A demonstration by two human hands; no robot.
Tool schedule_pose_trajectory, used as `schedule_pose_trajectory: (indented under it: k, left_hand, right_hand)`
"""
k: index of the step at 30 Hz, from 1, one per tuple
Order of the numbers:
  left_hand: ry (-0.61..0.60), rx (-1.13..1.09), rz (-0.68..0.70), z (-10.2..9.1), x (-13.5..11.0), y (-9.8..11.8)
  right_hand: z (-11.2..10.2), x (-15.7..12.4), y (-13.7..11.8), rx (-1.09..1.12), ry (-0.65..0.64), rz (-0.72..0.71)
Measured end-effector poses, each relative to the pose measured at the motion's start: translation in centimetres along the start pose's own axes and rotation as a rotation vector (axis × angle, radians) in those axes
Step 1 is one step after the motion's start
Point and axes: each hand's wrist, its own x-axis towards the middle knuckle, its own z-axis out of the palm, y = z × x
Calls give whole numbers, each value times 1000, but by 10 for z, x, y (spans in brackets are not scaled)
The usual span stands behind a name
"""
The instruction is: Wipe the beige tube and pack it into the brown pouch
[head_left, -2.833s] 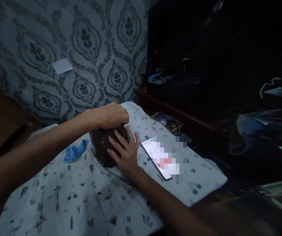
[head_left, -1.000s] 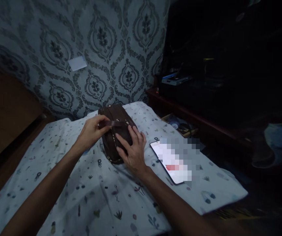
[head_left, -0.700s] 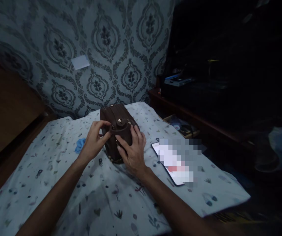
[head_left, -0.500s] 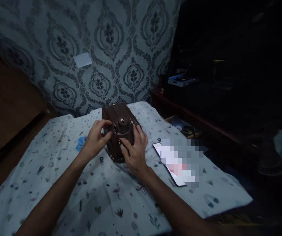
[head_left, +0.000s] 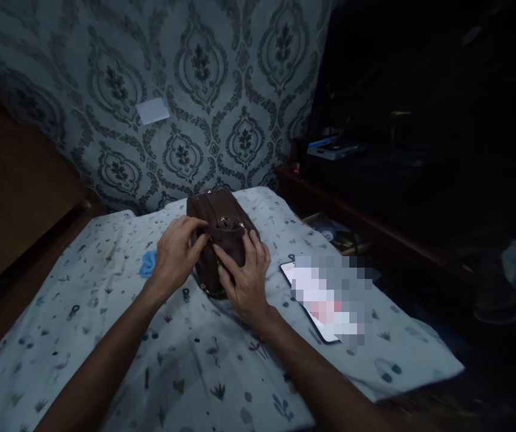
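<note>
A small brown leather bag [head_left: 214, 210] with gold-coloured metal fittings stands on the patterned sheet. My left hand [head_left: 177, 252] pinches the left end of its short handle [head_left: 228, 240] between thumb and fingers. At the right side, my right hand [head_left: 249, 273] grips the same part, fingers over the right end and thumb and forefinger reaching across the front. The metal clasp [head_left: 225, 222] shows just above the handle. My fingertips partly hide the fittings at both ends.
A lit phone [head_left: 312, 306], partly pixelated, lies right of the bag. Blue crumpled cloth [head_left: 148, 264] is beside my left wrist. The white printed sheet [head_left: 213, 384] reaches to the patterned wall [head_left: 199, 90]. Dark furniture [head_left: 330, 198] stands at the right, a wooden panel [head_left: 19, 192] at the left.
The handle's loop, which gaped toward me, now lies up near the clasp with its opening narrowed. My left thumb and right forefinger have moved slightly upward with it.
</note>
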Motion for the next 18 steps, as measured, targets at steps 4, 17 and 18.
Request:
schedule_pose_trajectory:
  k: [4, 17, 18]
  left_hand:
    - [57, -19, -53, 7, 6, -4]
    - [226, 119, 279, 13, -5, -5]
    - [226, 157, 313, 13, -6, -5]
  right_hand:
    - [-2, 2, -1, -23, -16, -16]
    - [-1, 4, -1, -38, -30, -52]
    - [-1, 4, -1, -39, -26, -52]
